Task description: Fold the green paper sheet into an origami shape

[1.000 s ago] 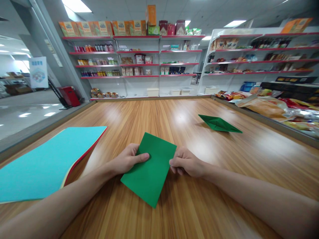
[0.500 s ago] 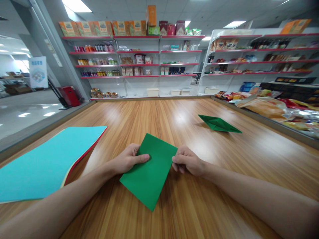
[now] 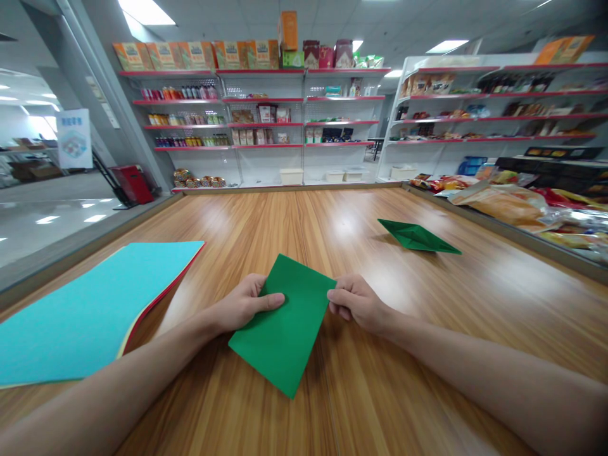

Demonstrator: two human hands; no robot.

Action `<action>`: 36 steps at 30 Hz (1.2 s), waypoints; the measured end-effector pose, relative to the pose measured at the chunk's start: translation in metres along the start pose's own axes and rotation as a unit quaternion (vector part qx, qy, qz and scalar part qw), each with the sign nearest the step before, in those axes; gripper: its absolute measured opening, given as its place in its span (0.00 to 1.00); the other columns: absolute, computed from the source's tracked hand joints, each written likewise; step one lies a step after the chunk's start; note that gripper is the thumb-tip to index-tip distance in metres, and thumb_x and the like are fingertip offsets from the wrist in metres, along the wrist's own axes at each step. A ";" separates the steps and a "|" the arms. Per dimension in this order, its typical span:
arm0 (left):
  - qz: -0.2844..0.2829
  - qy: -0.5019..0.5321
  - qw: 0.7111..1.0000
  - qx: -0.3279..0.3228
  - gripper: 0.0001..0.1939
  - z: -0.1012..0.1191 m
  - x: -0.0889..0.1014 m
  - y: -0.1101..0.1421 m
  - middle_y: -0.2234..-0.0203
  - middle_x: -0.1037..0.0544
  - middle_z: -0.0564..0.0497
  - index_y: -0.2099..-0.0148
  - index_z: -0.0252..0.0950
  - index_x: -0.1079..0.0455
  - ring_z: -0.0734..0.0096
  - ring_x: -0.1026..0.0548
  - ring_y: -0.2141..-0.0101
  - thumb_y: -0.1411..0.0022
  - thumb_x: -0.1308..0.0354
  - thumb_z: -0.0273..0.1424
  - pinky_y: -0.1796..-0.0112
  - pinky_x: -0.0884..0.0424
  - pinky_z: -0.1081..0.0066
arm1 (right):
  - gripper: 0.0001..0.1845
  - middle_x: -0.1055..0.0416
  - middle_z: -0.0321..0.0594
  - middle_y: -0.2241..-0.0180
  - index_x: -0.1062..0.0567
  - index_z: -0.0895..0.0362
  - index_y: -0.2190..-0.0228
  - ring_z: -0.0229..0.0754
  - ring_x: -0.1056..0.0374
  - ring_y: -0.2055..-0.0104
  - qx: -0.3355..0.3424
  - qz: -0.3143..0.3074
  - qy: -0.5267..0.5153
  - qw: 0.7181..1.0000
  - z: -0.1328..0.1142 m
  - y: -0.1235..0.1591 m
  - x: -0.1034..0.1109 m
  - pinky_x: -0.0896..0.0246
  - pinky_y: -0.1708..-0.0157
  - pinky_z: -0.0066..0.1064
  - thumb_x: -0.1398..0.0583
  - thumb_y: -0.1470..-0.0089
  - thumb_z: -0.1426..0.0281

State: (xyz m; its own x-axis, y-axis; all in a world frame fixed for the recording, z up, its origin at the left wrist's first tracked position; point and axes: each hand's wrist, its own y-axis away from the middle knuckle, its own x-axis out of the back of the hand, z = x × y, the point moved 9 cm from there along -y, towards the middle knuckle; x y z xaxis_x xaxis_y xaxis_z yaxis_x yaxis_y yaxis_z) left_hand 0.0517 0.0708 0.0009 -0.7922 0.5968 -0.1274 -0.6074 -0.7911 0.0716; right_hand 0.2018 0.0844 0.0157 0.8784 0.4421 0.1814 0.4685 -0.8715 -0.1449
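A green sheet of folded paper (image 3: 287, 335) is held up between my two hands, tilted above the wooden table. My left hand (image 3: 249, 303) grips its left edge, thumb lying on top and the other fingers hidden underneath. At the upper right corner, my right hand (image 3: 358, 303) pinches the paper between thumb and curled fingers. Farther back on the right lies a folded green paper boat (image 3: 418, 237), pointed at both ends.
Left of my hands rests a stack of coloured paper (image 3: 104, 304), light blue on top with red and yellow edges below. Snack packages (image 3: 513, 206) lie beyond the right rim of the table (image 3: 294, 218). Stocked shelves (image 3: 266, 120) stand behind.
My right hand's fingers have shifted slightly upward at the paper's corner. The paper's lower tip has risen a little. My left hand keeps its grip.
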 end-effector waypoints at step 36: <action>0.019 0.013 1.000 -0.002 0.15 0.002 0.000 0.000 0.72 0.20 0.46 0.63 0.29 0.25 0.68 0.23 0.74 0.47 0.33 0.37 0.73 0.29 0.74 | 0.20 0.39 0.34 0.86 0.35 0.59 0.83 0.31 0.45 0.84 0.046 -0.058 0.028 0.997 -0.009 0.003 -0.009 0.56 0.85 0.24 0.46 0.47 0.59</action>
State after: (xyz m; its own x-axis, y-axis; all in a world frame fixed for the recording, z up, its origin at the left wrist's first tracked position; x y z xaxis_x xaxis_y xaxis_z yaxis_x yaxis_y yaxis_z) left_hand 0.0514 0.0706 0.0032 -0.8135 0.5619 -0.1501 -0.5759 -0.8142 0.0738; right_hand 0.1945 0.0763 0.0220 0.8121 0.5246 0.2555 0.5761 -0.7905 -0.2080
